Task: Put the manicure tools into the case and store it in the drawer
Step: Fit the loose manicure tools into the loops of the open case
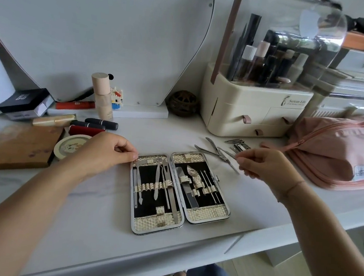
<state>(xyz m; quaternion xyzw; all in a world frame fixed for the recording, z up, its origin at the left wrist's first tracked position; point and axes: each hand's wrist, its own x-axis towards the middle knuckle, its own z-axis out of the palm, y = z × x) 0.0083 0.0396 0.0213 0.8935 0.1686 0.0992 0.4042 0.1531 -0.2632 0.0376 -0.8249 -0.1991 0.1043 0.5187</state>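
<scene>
Fingers of right hand (265, 166) pinching a slim tool (236, 168), left hand (108, 150) fingers gripping open case (146, 224) corner

The open case (146, 226) lies flat, strapped tools (157, 185) inside, loose tools (216, 151) scattered just behind its right half.

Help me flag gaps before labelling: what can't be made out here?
Head view:
- The right hand pinches a thin tool and hides most of it; type unclear.
- Whether the left hand pinches or only touches the case corner.
- The loose tools near the organizer are too small to count.
</scene>
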